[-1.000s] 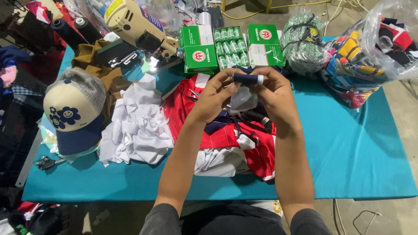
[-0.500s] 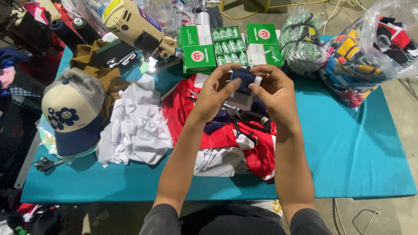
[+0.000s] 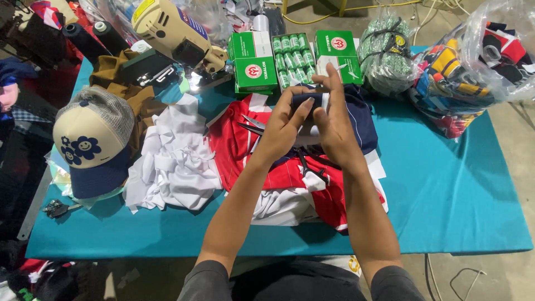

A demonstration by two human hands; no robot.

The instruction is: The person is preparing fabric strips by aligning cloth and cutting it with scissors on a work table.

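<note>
My left hand point(image 3: 283, 125) and my right hand point(image 3: 333, 120) are together above the table, both gripping a small dark navy piece of fabric with a white edge point(image 3: 308, 101). My right index finger points up. Beneath the hands lies a red, white and navy garment point(image 3: 290, 173), with black-handled scissors point(image 3: 309, 167) resting on it. A pile of white fabric pieces point(image 3: 175, 159) lies just to the left.
The table has a teal cover point(image 3: 446, 189). A cream and navy cap point(image 3: 92, 147) sits at left. Green boxes of thread spools point(image 3: 292, 56), a cream power tool point(image 3: 173, 33), brown fabric point(image 3: 120, 83) and plastic bags of garments point(image 3: 473, 61) line the back.
The hands have lowered slightly and closed together around the navy piece, which was earlier stretched out between the fingertips. My right index finger is now raised.
</note>
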